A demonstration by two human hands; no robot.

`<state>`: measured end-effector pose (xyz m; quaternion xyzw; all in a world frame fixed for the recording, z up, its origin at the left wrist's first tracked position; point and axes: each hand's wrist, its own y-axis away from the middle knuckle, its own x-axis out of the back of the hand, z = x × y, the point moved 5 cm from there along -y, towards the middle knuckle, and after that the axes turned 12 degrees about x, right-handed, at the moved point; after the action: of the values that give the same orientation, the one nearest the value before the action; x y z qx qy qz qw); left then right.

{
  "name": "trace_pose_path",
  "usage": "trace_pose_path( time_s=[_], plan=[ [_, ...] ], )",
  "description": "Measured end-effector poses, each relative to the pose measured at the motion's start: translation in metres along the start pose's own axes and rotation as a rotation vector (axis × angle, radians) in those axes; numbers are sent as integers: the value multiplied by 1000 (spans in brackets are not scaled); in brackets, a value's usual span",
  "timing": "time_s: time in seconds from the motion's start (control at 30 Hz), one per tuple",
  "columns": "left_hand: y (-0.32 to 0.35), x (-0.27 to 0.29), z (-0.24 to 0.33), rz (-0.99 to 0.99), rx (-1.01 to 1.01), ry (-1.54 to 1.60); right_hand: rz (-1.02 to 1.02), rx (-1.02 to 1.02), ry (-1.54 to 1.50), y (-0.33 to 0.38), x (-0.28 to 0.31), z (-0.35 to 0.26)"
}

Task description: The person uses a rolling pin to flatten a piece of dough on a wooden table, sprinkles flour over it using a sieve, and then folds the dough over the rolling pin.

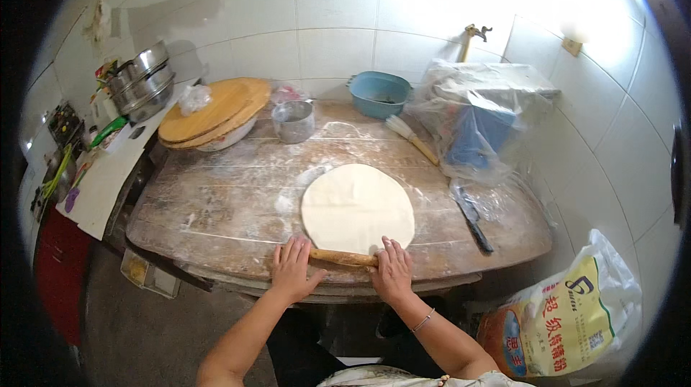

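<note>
A round, flat sheet of pale dough lies on the floured wooden board. Across its near edge runs a wooden rolling pin, set roughly crosswise in front of me. My left hand covers the pin's left end, fingers pointing away from me. At the other end, my right hand is closed over the pin, its fingertips near the dough's edge. The undersides of both hands are hidden.
A knife and a brush lie to the right, near a plastic-covered box. At the back stand a metal pot, a blue basin and a bowl with round wooden lids. A flour sack sits lower right.
</note>
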<state>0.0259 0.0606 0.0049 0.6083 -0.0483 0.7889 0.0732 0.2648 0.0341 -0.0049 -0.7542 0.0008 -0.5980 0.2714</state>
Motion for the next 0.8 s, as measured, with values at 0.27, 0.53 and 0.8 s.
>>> trace_pose_path(
  time_s=[0.27,0.53,0.8],
  plan=[
    [-56,-25,75,49,-238,-3,-24,-60,4,24,35,72],
    [-164,-22,96,38,6,-9,-203,-376,-21,-76,1,149],
    [-143,-15,96,39,31,-50,-162,-313,-39,-57,6,133]
  ],
)
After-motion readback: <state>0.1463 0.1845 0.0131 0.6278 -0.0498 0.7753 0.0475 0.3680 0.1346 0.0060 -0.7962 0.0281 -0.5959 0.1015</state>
